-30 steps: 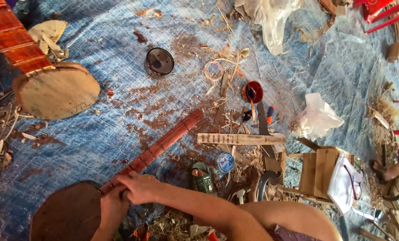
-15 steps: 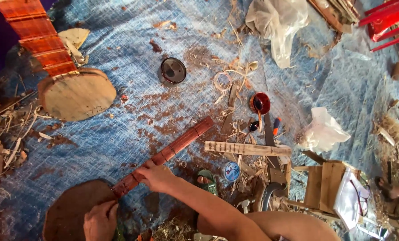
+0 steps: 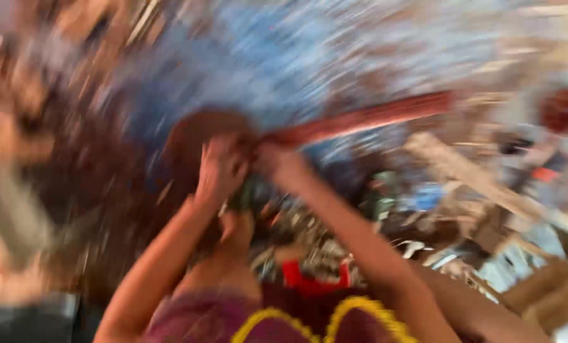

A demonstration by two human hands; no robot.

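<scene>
A heavily blurred view. Both hands meet where a long reddish-brown wooden neck [image 3: 366, 117] joins a round brown wooden body [image 3: 198, 130], lying on a blue woven tarpaulin [image 3: 335, 57]. The left hand [image 3: 220, 168] and right hand [image 3: 277, 159] seem closed around the joint, apparently seating it; steady, aligned pressure seems needed next.

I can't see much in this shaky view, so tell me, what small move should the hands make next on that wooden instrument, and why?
Probably hold steady first. Both the left hand and right hand grip where the reddish neck meets the round wooden body, and the picture is too blurred to judge the joint, so any adjusting seems premature.
</scene>
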